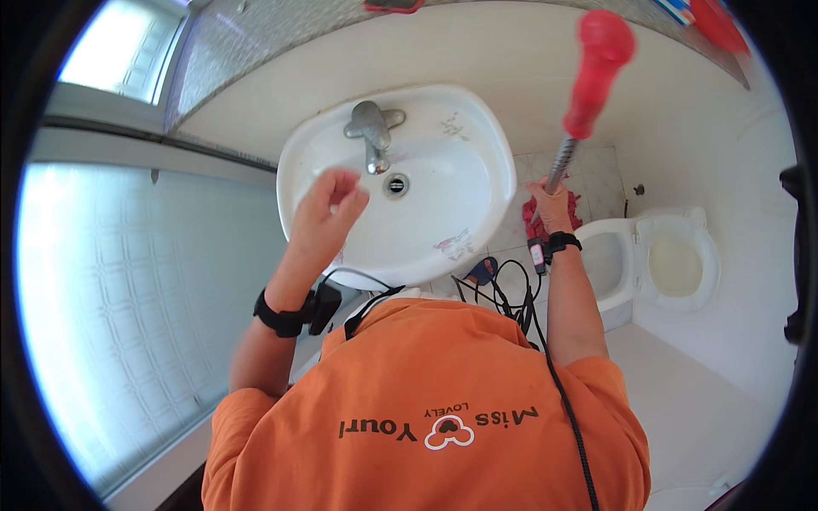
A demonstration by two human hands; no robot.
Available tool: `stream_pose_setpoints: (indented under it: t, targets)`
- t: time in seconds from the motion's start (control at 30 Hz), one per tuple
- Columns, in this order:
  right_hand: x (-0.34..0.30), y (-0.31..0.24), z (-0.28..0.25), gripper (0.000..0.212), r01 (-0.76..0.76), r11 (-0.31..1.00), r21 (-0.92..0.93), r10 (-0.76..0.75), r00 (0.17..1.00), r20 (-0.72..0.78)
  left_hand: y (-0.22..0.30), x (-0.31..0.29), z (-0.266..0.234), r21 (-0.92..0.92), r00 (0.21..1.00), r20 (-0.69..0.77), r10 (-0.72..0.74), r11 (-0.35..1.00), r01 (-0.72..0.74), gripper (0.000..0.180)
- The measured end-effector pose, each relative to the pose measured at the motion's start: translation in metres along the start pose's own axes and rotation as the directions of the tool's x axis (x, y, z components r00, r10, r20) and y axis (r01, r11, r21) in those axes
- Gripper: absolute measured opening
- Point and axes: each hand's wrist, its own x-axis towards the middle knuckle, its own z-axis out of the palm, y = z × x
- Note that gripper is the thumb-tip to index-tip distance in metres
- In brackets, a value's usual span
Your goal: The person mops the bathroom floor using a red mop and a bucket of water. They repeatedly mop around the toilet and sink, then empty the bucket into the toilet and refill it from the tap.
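My right hand (554,207) is wrapped round the metal shaft of a mop (561,157) with a red grip, to the right of the basin. The mop rises tilted toward me, its grip high at the upper right. Red mop strands (573,207) show low down behind that hand. Over the left part of a white washbasin (464,183), my left hand (331,209) hangs with nothing in it. Its fingers are loosely bent, with the thumb apart from them. Just beyond it stands a chrome tap (371,128). The drain (396,186) lies below the spout.
A toilet (607,255) with its lid up stands at the right. Black cables (520,298) hang between my body and the basin, above a blue slipper (483,270) on the tiled floor. A frosted glass panel (128,307) closes off the left. A stone ledge (281,34) runs along the back.
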Motion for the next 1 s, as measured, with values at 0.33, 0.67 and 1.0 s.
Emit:
stream_pose_setpoints:
  t: [0.33,0.67,1.0]
  targets:
    - [0.017,-0.008,-0.014,0.024,-0.028,0.999,0.042,0.031,0.997,-0.065,-0.137,-0.131,-0.013,0.331,0.944,-0.099,-0.316,0.884,0.33,0.017]
    - [0.014,-0.011,-0.026,0.025,0.015,0.996,-0.083,-0.02,0.998,-0.062,-0.146,-0.136,0.005,0.363,0.975,0.002,-0.221,0.909,0.205,0.015]
    - [0.018,0.006,-0.043,0.026,-0.017,0.999,-0.046,0.013,0.995,-0.097,-0.154,-0.123,0.014,0.399,0.968,0.155,-0.197,0.909,0.121,0.015]
